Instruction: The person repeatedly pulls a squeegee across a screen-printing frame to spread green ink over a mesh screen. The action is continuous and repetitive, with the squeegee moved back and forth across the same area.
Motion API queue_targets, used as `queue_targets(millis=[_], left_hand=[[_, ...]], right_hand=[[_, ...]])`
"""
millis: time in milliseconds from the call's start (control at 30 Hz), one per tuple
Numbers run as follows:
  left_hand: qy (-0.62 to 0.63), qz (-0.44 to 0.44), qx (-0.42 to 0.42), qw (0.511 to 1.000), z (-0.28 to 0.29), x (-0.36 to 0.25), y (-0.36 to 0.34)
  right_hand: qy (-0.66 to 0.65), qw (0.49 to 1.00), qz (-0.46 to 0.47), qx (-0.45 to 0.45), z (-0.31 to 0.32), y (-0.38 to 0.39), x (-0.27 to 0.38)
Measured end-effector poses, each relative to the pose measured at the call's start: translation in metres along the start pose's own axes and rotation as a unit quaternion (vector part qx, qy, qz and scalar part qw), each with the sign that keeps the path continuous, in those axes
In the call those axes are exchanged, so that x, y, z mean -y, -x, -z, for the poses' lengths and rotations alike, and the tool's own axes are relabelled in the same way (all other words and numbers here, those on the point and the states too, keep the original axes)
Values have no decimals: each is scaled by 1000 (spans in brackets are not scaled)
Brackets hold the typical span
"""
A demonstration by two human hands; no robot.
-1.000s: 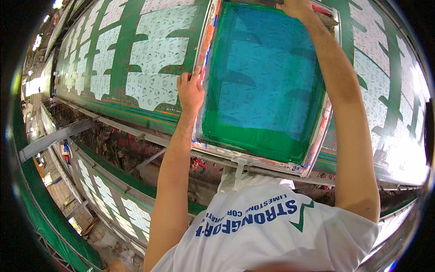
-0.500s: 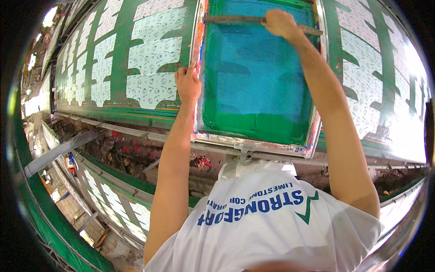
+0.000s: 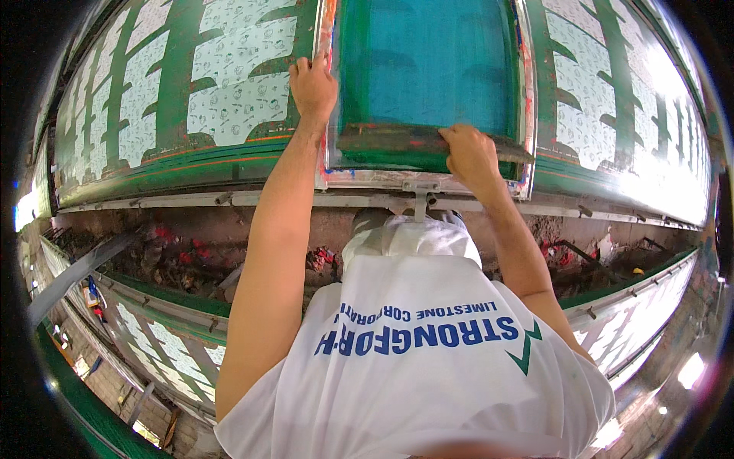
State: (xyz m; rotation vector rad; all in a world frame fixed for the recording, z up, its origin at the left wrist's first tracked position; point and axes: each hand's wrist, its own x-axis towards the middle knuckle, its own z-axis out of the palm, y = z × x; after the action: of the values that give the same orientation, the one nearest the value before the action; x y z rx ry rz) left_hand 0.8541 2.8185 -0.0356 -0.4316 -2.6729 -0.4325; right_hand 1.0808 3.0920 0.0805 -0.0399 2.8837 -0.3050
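A screen-printing frame (image 3: 363, 179) with blue-green mesh (image 3: 436, 84) lies on the long green table in front of me. My left hand (image 3: 313, 92) grips the frame's left rail, its fingers bent over the edge. Across the near end of the mesh stretches a long dark squeegee (image 3: 397, 140), smeared with red and held by my right hand (image 3: 472, 158) right of its middle. Dark green ink shows around the blade. How the blade meets the mesh is hidden.
Pale printed fabric pieces (image 3: 241, 103) lie on the green table to the left, and more pieces (image 3: 585, 111) to the right. A metal rail with a bracket (image 3: 420, 200) runs along the near edge. Another table (image 3: 164, 348) with pale pieces stands behind me at left.
My right hand has pulled the squeegee from the far end of the screen to the near end. My left hand has stayed on the left rail. The view has shifted.
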Motion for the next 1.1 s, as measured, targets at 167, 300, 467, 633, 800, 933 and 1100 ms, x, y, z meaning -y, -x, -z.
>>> queue_targets(millis=[167,300,467,633,800,933,1100], left_hand=[[1,5,-25,1000,2,-6,-1],[-5,1,-18,1000,5,-7,0],[-36,-15,-20,999,3,-7,-1],[-17,-11,-16,1000,1,-3,-6],[-36,-32,-30,998,0,-2,-10],[-32,-27,-28,999,0,-5,-10],[-35,-8,-3,999,4,-8,-9]], right_hand=[[-17,998,6,-64,-4,23,17],[-29,999,-44,14,11,24,15],[-34,999,4,-14,-5,47,14],[-33,993,107,-39,-34,79,2],[-85,976,199,0,-35,100,-30],[-298,945,103,-88,-28,96,-92],[-213,930,-176,-241,-25,69,-178]])
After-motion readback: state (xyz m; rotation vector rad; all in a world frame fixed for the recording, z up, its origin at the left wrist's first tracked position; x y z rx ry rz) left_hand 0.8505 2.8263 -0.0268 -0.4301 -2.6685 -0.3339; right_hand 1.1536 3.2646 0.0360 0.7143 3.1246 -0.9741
